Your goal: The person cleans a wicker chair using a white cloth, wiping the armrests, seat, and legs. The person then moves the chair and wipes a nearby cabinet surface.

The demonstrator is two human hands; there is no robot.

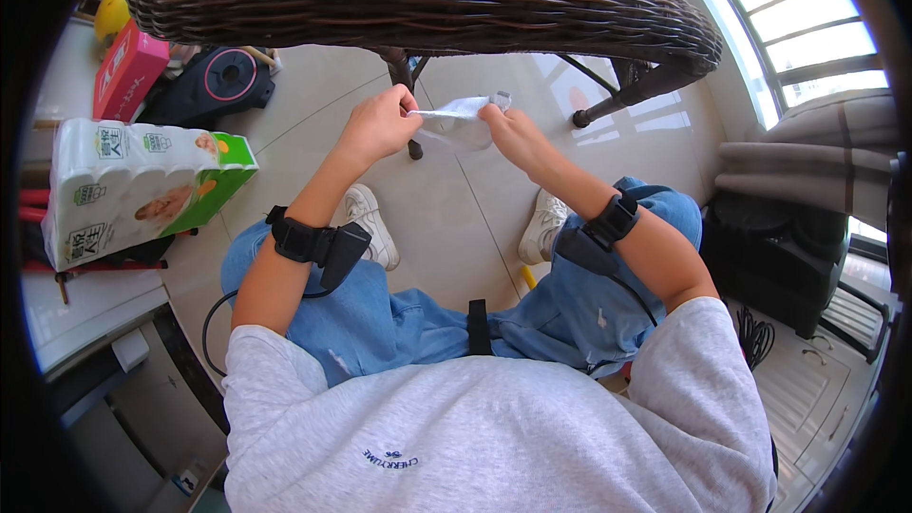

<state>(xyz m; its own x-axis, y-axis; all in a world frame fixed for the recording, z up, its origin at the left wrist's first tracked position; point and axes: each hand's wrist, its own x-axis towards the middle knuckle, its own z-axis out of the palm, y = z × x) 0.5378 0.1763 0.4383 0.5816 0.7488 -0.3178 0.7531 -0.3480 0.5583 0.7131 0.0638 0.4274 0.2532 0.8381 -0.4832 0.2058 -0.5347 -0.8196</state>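
Between my two hands a thin white sheet [463, 110] is stretched above the tiled floor; whether it is cloth, tissue or plastic I cannot tell. My left hand [383, 125] pinches one end, drawn to a narrow point. The other side is gripped by my right hand [511, 130], and a small greyish crumpled end [503, 98] sticks out beyond those fingers. Below the hands, part of the sheet hangs loose and looks see-through. The front edge of a dark wicker seat [427, 3] lies just beyond both hands, apart from them.
At left stand a plastic-wrapped tissue multipack [142, 185], a pink box [130, 71] and a black device with a red ring [228, 75]. A black case [773, 256] and folded grey fabric [812, 157] are at right, near a barred window [798, 14]. Wicker furniture legs [605, 103] reach the floor.
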